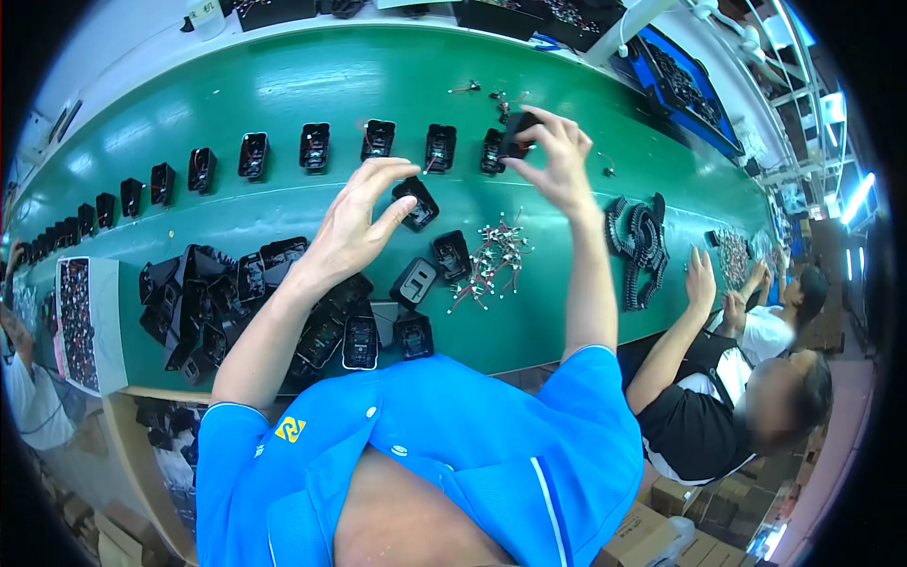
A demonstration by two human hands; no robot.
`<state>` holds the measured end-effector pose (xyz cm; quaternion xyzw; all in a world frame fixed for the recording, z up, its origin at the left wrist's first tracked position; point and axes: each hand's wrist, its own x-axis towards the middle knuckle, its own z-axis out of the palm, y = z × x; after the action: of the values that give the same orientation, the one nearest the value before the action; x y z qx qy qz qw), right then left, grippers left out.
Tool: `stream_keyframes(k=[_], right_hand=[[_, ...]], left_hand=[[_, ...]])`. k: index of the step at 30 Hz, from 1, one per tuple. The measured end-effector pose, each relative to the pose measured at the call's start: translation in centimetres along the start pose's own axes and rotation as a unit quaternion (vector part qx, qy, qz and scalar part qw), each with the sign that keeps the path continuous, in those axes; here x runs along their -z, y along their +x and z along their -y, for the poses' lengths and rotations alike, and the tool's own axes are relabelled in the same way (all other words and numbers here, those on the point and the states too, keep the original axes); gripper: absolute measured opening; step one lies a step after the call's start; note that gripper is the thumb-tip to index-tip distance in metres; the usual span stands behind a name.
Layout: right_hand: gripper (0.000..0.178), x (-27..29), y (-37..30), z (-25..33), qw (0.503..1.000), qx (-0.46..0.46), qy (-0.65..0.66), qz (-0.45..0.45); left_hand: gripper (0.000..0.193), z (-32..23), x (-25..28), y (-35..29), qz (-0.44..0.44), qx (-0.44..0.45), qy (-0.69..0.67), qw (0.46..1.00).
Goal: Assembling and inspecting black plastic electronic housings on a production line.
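Glossy smooth green conveyor belt carries matt black plastic housing shells (some show thin red wires); blue cloth shirt.

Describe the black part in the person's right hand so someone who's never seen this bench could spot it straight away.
Start at the long green conveyor belt and follow its row of black housings rightward to where the row ends. There the right hand pinches a small black housing by the fingertips. Unlike its neighbours, it is lifted off the belt.
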<state>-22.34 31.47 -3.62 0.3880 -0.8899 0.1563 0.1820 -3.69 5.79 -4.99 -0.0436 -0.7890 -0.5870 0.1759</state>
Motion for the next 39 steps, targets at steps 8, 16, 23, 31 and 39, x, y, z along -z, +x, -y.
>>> stream_keyframes(k=[8,16,23,31,39], right_hand=[[0.031,-1.5,-1.7,-10.0,0.976,-0.068,-0.029,0.205],[0.032,-1.9,-2.2,-10.1,0.977,-0.075,-0.033,0.196],[0.035,0.6,-4.6,-17.9,0.91,-0.367,0.193,0.0],[0.03,-0.5,-4.7,-20.7,0.831,-0.53,-0.14,0.091],[0.023,-0.9,-5.3,-20.0,0.871,-0.489,0.04,0.032]], left_hand=[[0.026,2.5,-1.5,1.9,0.138,-0.217,0.356,0.898],[0.03,3.7,-3.0,3.5,0.205,-0.237,0.44,0.842],[0.01,3.8,-3.4,4.5,0.188,-0.297,0.475,0.807],[0.023,-1.1,-0.9,4.4,0.123,-0.025,0.186,0.975],[0.033,-2.0,1.9,0.8,-0.119,0.329,-0.421,0.837]])
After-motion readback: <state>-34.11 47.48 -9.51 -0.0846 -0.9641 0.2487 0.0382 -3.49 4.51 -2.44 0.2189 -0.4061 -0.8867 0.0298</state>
